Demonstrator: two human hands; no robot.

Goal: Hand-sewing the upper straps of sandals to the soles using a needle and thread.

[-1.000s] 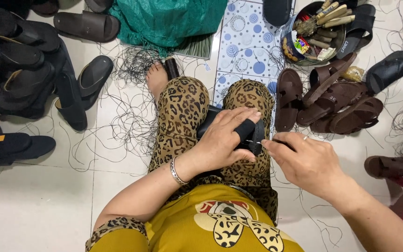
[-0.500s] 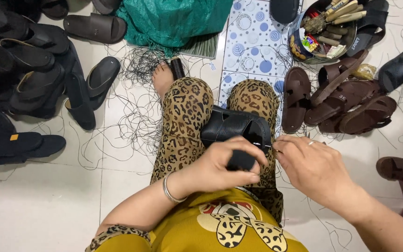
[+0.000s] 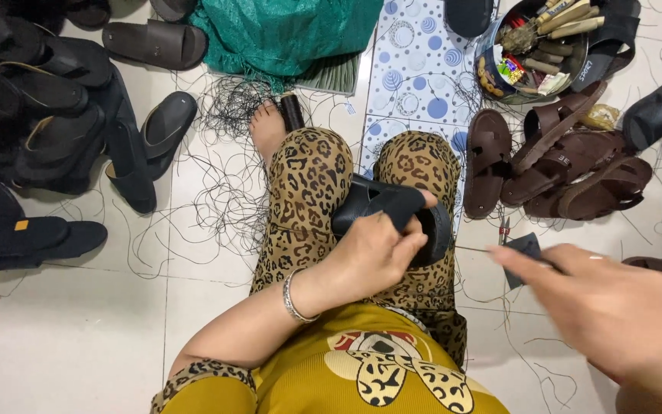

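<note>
The left hand (image 3: pixel 373 253) clamps a black sandal (image 3: pixel 392 208) on the person's lap, fingers curled over its near edge and thumb pressing the strap side. The sandal's long axis runs across the thighs, toe end toward the right knee. The right hand (image 3: pixel 607 307) is drawn out to the right, well apart from the sandal, fingers pinched shut on what looks like a thin tool or needle (image 3: pixel 534 259), though blur makes that uncertain. A dark thread seems to stretch from it back toward the sandal. Brown sandals (image 3: pixel 568 165) lie on the floor's right side.
</note>
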